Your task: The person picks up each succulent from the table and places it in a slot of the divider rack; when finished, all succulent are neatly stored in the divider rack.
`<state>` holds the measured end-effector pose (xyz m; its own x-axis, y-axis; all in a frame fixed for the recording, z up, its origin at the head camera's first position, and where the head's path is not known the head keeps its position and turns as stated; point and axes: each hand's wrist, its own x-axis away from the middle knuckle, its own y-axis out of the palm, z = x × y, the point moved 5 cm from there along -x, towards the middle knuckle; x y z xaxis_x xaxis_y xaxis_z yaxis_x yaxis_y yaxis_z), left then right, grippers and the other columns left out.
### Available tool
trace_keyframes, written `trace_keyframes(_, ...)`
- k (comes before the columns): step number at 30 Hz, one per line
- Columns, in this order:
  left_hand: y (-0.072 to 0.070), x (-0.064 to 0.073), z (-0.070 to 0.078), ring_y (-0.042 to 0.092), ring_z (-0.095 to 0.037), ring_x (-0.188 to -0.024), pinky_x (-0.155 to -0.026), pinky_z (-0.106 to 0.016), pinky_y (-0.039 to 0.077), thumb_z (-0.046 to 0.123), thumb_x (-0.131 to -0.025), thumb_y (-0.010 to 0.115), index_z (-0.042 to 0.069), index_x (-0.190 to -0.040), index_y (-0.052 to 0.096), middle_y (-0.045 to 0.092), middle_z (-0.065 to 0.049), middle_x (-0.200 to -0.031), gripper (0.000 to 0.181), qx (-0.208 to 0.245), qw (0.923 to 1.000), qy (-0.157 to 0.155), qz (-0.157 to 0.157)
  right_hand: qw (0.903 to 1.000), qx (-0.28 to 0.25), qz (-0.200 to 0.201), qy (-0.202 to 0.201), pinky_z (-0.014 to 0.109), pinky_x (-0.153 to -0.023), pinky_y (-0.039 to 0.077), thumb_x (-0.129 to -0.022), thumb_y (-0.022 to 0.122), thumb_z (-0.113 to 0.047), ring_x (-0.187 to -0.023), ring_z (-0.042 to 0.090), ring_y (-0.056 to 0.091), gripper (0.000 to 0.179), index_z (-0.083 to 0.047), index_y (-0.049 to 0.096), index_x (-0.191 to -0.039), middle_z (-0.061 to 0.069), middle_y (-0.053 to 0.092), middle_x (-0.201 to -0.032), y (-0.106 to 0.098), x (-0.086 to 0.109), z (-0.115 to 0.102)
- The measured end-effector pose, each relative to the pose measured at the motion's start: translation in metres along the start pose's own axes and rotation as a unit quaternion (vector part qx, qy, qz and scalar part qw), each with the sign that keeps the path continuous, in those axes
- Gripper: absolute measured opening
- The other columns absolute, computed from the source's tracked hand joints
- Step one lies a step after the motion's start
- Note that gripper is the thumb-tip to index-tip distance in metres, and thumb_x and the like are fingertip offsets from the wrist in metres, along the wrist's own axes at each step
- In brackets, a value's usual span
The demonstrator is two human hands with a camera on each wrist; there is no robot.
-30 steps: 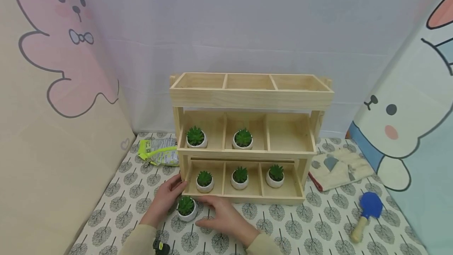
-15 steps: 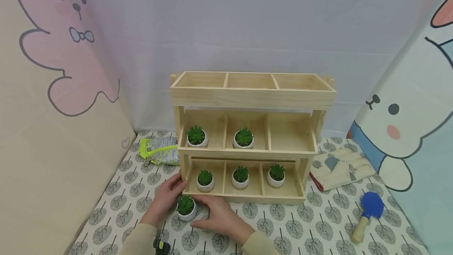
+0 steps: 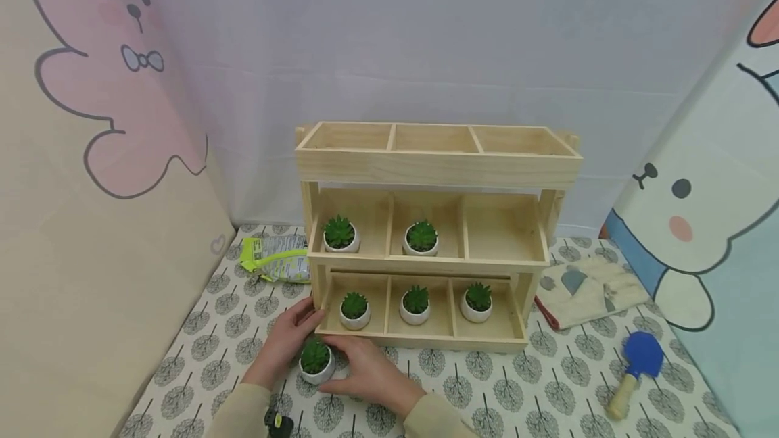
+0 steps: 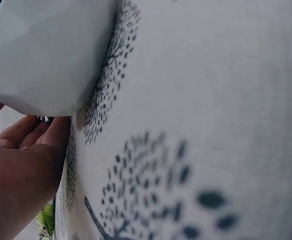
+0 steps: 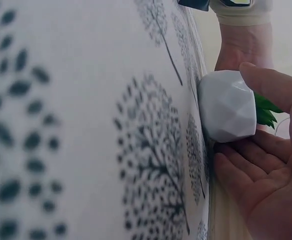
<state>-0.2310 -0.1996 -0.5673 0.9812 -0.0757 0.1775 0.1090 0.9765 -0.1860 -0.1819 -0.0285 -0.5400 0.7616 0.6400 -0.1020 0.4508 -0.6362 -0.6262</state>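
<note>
A potted succulent (image 3: 316, 365) in a white faceted pot stands on the patterned cloth, in front of the shelf's lower left corner. My right hand (image 3: 371, 374) holds this pot, with the thumb on its near side and the fingers on its far side. In the right wrist view the thumb (image 5: 273, 85) overlaps the pot's rim. My left hand (image 3: 285, 342) rests its fingertips against the left end of the wooden tiered shelf (image 3: 420, 342). The same pot (image 4: 46, 55) fills the upper left of the left wrist view and partly hides that hand.
Succulents in white pots stand in the shelf's middle and lower tiers (image 3: 422, 238). A yellow-green bag (image 3: 276, 259) lies left of the shelf. To the right are cloth gloves (image 3: 590, 289) and a blue trowel (image 3: 639, 363). A small black object (image 3: 280, 424) sits near my left sleeve.
My right hand has moved left, its thumb and fingers closing around the pot, which has shifted slightly left. The left hand stays at the shelf's side.
</note>
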Motion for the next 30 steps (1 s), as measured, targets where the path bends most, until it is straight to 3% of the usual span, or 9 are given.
trace_keyframes(16,-0.001,-0.002,0.002,0.044,-0.040,-0.144,-0.116,-0.050,0.043,0.030,-0.105,0.067,0.002,-0.157,0.043,0.044,-0.025,-0.158,0.064,-0.009,0.9999,0.006,-0.002,0.9997,0.006,-0.009,0.020,0.022,-0.105,0.050,-0.084,0.091,-0.037,-0.124,0.003,0.058,0.069,-0.011,0.062,-0.142,-0.009,0.064,-0.137,0.014,-0.015,-0.008)
trace_keyframes(30,-0.001,-0.001,0.001,0.045,-0.038,-0.144,-0.116,-0.047,0.043,0.030,-0.105,0.067,0.003,-0.158,0.043,0.044,-0.024,-0.158,0.064,-0.010,0.9999,0.000,0.003,0.9987,-0.005,0.002,0.050,0.024,-0.105,0.050,-0.081,0.093,-0.038,-0.121,0.003,0.059,0.069,-0.014,0.066,-0.141,-0.012,0.065,-0.135,0.009,-0.007,0.000)
